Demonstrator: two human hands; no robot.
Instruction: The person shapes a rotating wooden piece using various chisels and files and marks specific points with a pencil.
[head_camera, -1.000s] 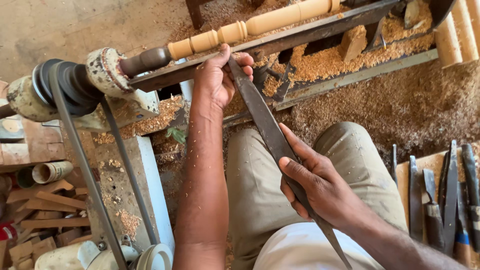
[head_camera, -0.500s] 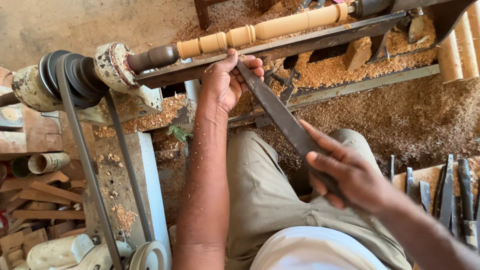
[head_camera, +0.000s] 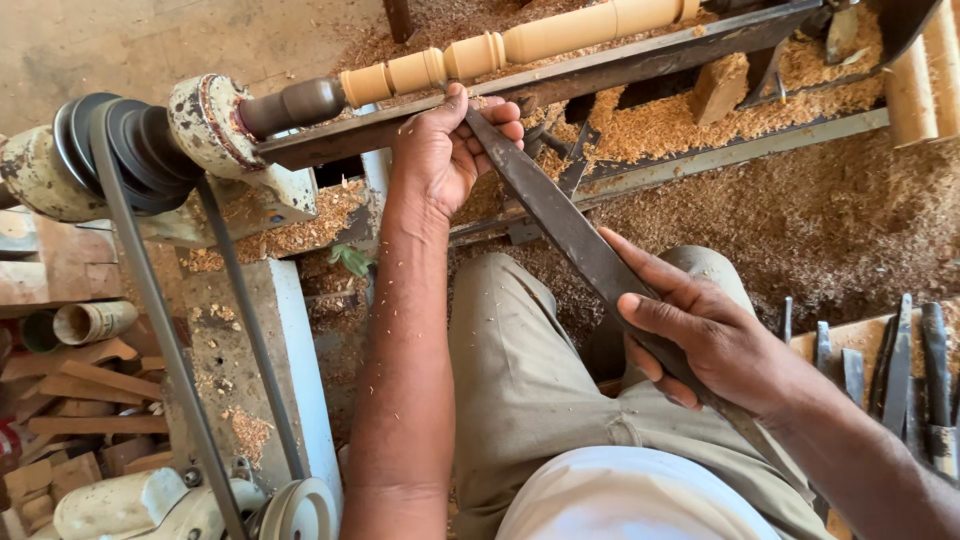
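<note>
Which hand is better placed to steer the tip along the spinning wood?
Probably the left hand: it rests on the long chisel beside the wooden spindle. The right hand grips far back.

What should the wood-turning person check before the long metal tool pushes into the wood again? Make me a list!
1. Left hand steadies the tool's tip on the rest bar: ok.
2. Right hand grips the long chisel low down: ok.
3. Tip meets the pale spindle at a groove: cannot tell, fingers hide it.
4. Drive belt sits on the pulley: ok.
5. Spindle spinning: cannot tell.
6. Spare chisels lie clear of both arms: ok.
</note>
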